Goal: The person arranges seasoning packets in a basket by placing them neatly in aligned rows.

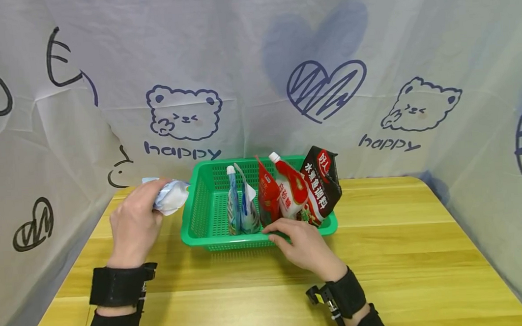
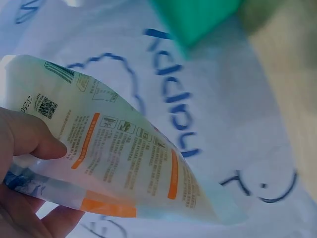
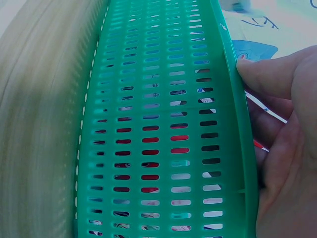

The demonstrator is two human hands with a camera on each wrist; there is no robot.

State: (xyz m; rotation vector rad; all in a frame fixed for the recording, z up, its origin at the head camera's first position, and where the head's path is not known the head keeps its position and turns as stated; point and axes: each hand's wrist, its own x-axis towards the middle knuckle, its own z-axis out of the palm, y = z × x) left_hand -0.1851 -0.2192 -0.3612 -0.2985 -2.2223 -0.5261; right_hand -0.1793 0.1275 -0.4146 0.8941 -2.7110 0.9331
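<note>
In the head view my left hand (image 1: pixel 135 223) is raised left of a green basket (image 1: pixel 229 239) and grips a white-and-blue plastic packet (image 1: pixel 171 197). The left wrist view shows this packet (image 2: pixel 129 153) with printed text and orange bands, pinched between thumb and fingers. My right hand (image 1: pixel 307 249) holds the basket's front rim, its thumb (image 3: pixel 267 77) outside and the other fingers over the inner side. Inside the basket stand a slim white-capped blue pouch (image 1: pixel 233 204), a blue-and-white pouch (image 1: pixel 248 215), a red pouch (image 1: pixel 268 197), a white-capped red-and-white pouch (image 1: pixel 289 191) and a black seasoning packet (image 1: pixel 321 179).
The basket rests on a yellow wooden table (image 1: pixel 403 254), near its back edge. A pale cloth (image 1: pixel 247 60) with drawn bears, hearts and lettering hangs behind the table and along its sides.
</note>
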